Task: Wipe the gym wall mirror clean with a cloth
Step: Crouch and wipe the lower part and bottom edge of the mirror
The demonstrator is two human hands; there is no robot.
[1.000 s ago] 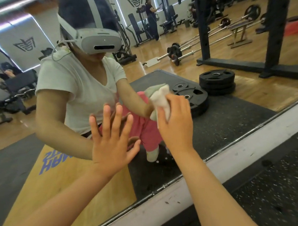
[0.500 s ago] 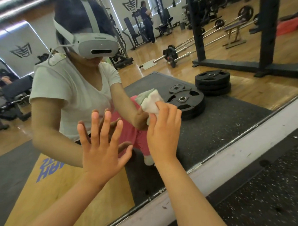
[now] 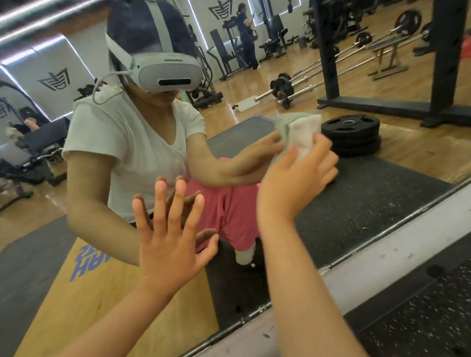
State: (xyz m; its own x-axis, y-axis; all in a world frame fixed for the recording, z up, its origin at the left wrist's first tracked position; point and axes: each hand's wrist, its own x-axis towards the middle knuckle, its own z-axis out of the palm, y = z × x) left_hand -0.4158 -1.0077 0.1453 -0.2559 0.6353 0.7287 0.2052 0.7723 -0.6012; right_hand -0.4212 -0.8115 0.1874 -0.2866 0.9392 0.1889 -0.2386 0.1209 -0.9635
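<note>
Resting low at the left, the left grip [image 3: 169, 235] is released, its fingers spread flat against the mirror [image 3: 391, 193] as a support. To its right and higher, the right grip [image 3: 291, 181] is clenched around the bunched cloth [image 3: 304, 136] and presses it on the glass, so the wiping step seems to be in hand. The next move probably calls for a firm sweep over glass not yet wiped, without losing contact.

Mirror [image 3: 386, 72] glossy smooth glass, metal trim [image 3: 409, 226] at base. Cloth [image 3: 302, 135] soft, matt, white-green fabric. Floor [image 3: 434, 318] rough speckled black rubber. Reflected floorboards glossy wood.
</note>
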